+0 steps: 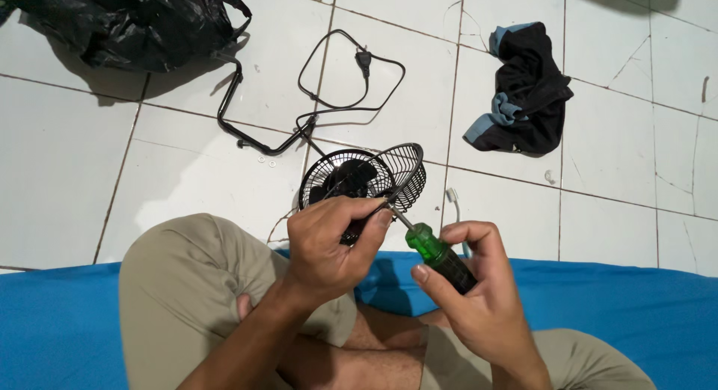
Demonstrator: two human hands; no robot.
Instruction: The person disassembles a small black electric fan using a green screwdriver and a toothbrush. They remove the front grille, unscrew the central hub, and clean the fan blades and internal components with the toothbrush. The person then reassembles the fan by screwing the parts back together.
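**Working a screw on the small fan**

Steadied by the left hand (329, 240), the black fan (364, 184) sits on the floor (613, 173), guard still on. A green-handled screwdriver (436, 253) is clasped in the right hand (479, 285), tip at the guard's rim.

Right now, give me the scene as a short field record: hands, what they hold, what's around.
left hand: grips the small black fan at its wire cage
right hand: holds a screwdriver with a green and black handle, tip at the fan beside the left fingers
fan: cage looks split, one half tilted open; black power cord loops over the tiled floor
stand: black bent metal stand lies apart on the tiles
around: black plastic bag top left; dark and blue cloth top right
seat: blue mat; legs crossed
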